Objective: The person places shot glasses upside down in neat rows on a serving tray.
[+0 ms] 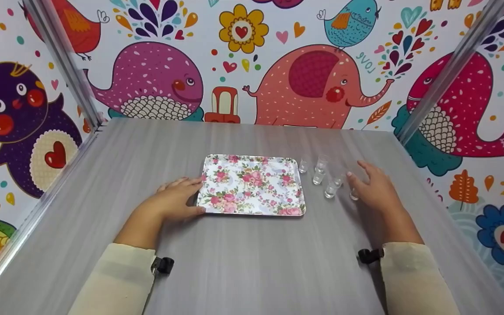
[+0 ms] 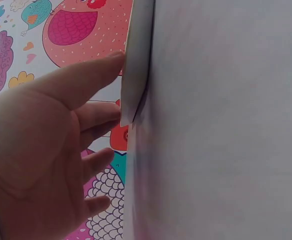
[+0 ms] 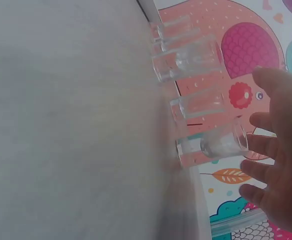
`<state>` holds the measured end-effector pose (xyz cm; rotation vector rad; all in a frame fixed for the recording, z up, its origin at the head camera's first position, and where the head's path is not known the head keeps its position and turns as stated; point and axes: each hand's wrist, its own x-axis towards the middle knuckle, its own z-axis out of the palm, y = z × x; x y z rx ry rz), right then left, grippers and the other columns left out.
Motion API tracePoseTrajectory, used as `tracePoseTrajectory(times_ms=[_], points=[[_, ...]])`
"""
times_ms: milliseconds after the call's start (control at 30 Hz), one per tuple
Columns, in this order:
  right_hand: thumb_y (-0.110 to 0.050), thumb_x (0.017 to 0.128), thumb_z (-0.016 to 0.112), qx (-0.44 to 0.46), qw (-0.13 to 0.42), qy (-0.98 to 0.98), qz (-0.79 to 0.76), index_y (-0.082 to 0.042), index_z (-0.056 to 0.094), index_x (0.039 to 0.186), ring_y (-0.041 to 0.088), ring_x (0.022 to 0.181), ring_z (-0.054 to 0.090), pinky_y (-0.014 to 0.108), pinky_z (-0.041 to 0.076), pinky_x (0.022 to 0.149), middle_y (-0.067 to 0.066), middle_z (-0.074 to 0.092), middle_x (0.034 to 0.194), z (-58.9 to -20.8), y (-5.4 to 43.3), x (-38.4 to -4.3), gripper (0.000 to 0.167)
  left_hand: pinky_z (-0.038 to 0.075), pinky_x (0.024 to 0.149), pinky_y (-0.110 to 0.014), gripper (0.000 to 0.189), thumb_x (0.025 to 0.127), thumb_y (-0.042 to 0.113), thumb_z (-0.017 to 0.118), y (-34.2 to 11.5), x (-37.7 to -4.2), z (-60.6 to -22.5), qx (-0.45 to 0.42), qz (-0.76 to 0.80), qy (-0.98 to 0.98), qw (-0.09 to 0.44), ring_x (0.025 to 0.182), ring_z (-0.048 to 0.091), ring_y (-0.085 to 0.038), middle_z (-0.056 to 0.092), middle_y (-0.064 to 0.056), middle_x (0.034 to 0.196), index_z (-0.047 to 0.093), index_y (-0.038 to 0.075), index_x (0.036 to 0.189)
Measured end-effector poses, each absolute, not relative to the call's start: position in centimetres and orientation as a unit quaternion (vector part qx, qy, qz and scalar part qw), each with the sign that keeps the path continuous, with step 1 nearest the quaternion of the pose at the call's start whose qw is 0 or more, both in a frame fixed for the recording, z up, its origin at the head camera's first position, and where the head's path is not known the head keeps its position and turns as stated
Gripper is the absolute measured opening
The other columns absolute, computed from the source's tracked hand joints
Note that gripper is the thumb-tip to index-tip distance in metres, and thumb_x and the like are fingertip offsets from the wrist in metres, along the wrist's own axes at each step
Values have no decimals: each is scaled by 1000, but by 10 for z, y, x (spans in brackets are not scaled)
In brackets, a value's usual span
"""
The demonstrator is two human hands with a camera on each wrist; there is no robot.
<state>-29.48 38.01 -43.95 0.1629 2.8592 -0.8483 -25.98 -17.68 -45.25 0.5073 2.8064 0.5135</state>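
Observation:
A white rectangular tray (image 1: 252, 183) with a pink rose pattern lies on the table. My left hand (image 1: 175, 199) is at its left side, thumb near the front corner and fingers along the edge. In the left wrist view, the thumb and a finger of this hand (image 2: 36, 150) touch the tray's rim (image 2: 136, 70). To the right of the tray stand several small clear shot glasses (image 1: 330, 189). Beside the rightmost glass (image 3: 218, 142) my right hand (image 1: 379, 190) hovers with fingers spread, holding nothing; the right wrist view shows a slight gap between fingers and glass.
The grey wood-grain table (image 1: 252, 267) runs back to a wall (image 1: 234, 65) printed with cartoon animals. Metal posts (image 1: 435, 74) rise at the table's back corners. A small black device (image 1: 163, 265) sits at each sleeve cuff.

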Motion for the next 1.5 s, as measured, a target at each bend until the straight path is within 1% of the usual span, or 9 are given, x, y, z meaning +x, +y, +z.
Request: tracePoseTrajectory(times_ms=[200,467,700,800,900,1100,1233,1400,1500], points=[[-90,86,58,55,95,941,-319,-29,18,174,49,164,20,79,26,124,15,23,179,-438,383,-295,114,17,130,-76,84,100,49,71,-180,-259,-454,169,189,958,131,164,25,-45,31,-7,178,38,11,167],[-62,91,78,29,125,922,-365,-22,33,169,42,148,45,67,43,122,16,46,166,-450,396,-296,99,29,131,-65,87,100,46,73,-183,-261,-455,174,224,947,151,164,28,-43,27,-6,179,34,10,169],[-53,89,84,38,145,919,-365,-20,52,158,39,139,50,61,46,121,18,51,160,-455,407,-294,83,28,132,-65,88,100,46,73,-182,-262,-456,178,226,945,153,164,28,-44,27,-9,179,33,8,168],[-51,88,87,43,144,919,-364,-19,60,150,33,129,53,48,52,109,16,56,151,-458,410,-294,74,28,131,-65,88,100,46,73,-182,-262,-456,180,226,945,152,163,28,-45,27,-9,179,33,8,168],[-47,88,88,49,142,919,-365,-17,66,140,29,120,54,36,49,97,13,62,138,-461,412,-294,64,28,131,-65,88,100,46,73,-182,-262,-456,181,225,945,151,163,28,-46,27,-10,179,33,8,169],[-41,89,88,70,141,917,-367,-15,70,129,29,116,54,39,47,98,10,66,126,-463,412,-293,51,27,132,-65,88,100,47,72,-180,-262,-455,177,222,946,154,164,26,-45,27,-10,179,32,8,169],[-43,89,88,77,141,917,-365,-16,71,127,28,115,55,37,48,96,9,66,123,-465,413,-293,50,27,133,-63,88,100,47,72,-179,-263,-455,175,223,946,157,164,26,-44,26,-9,179,32,9,169],[-48,87,89,67,133,924,-352,-15,70,121,27,109,55,33,49,85,8,64,115,-465,415,-292,51,27,132,-64,88,100,46,72,-180,-264,-456,180,223,945,156,164,26,-43,25,-7,180,32,9,169],[-49,86,88,64,128,925,-351,-15,69,121,27,110,54,32,49,85,8,62,114,-463,415,-292,52,27,132,-64,88,101,46,72,-180,-264,-457,182,224,945,156,164,26,-43,24,-7,180,32,9,169]])
